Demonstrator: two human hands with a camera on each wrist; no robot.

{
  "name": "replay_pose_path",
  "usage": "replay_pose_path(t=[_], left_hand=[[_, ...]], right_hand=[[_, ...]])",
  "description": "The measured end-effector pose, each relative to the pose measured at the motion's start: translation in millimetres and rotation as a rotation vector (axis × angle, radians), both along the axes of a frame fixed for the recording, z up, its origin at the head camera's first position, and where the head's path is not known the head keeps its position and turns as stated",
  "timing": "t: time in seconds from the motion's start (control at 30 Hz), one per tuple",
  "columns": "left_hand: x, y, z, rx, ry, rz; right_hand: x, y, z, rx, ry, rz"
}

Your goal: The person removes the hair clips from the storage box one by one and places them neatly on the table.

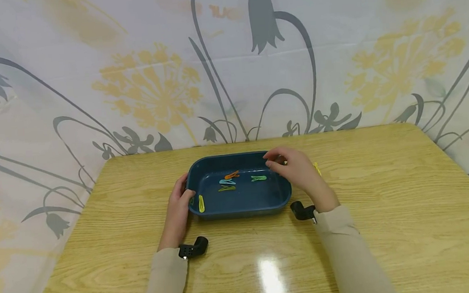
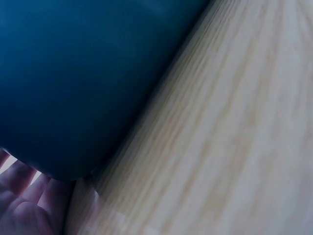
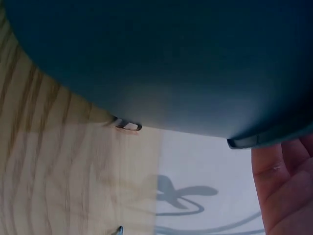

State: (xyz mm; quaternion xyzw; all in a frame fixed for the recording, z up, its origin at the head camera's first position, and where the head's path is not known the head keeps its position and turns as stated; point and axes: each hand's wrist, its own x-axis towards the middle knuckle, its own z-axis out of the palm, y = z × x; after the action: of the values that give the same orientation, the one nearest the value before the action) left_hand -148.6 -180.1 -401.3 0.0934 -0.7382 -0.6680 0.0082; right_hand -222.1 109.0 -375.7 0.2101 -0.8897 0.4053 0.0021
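A dark blue rectangular dish (image 1: 241,214) stands on the table. My left hand (image 1: 178,205) grips its left end, thumb over the rim and fingers against the outer wall. Several hair clips lie inside: an orange clip (image 1: 231,175), a light blue clip (image 1: 227,182), an olive clip (image 1: 226,188), a green clip (image 1: 258,178) and a yellow clip (image 1: 201,203). Over the back right corner is my right hand (image 1: 297,167), its thumb and index fingertips slightly apart with nothing visible between them. In the right wrist view, the dish wall (image 3: 161,58) hides the fingertips.
Yellow clips (image 1: 317,169) lie on the table right of the dish, partly hidden by the right hand. Small clip ends (image 3: 128,125) show beyond the dish in the right wrist view. A flower-patterned cloth (image 1: 229,74) hangs behind the wooden table (image 1: 406,207).
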Motion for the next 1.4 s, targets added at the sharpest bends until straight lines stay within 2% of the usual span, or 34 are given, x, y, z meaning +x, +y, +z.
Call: replay_pose_path(t=[0.13,0.33,0.43,0.63,0.8,0.97,1.07,1.23,1.4], left_hand=[[-0.5,0.1,-0.2,0.000,0.002,0.001],[-0.2,-0.3,-1.0,0.005,0.017,0.004],[0.0,-0.3,-0.4,0.010,0.015,0.002],[-0.5,-0.8,-0.4,0.023,0.008,-0.004],[-4.7,-4.4,-8.3,0.020,0.008,-0.001],[-12.0,-9.4,-24.0,0.008,0.007,0.005],[-13.0,-9.4,-29.0,-0.009,0.020,0.010],[-14.5,-8.6,-31.8,-0.044,0.047,0.028],[-15.0,-10.0,-30.8,-0.033,0.032,0.028]], right_hand=[[1.3,-6.5,-1.2,0.039,-0.003,0.002],[2.1,-21.3,-8.2,0.150,0.069,0.068],[4.0,-26.4,-10.6,0.234,0.115,0.071],[6.1,-35.1,-13.3,0.414,0.146,0.034],[7.5,-42.0,-14.6,0.556,0.169,0.014],[8.4,-44.3,-16.7,0.614,0.213,-0.006],[8.5,-44.4,-18.0,0.641,0.238,0.000],[8.9,-44.1,-17.9,0.678,0.273,0.033],[9.6,-43.9,-18.1,0.666,0.298,0.060]])
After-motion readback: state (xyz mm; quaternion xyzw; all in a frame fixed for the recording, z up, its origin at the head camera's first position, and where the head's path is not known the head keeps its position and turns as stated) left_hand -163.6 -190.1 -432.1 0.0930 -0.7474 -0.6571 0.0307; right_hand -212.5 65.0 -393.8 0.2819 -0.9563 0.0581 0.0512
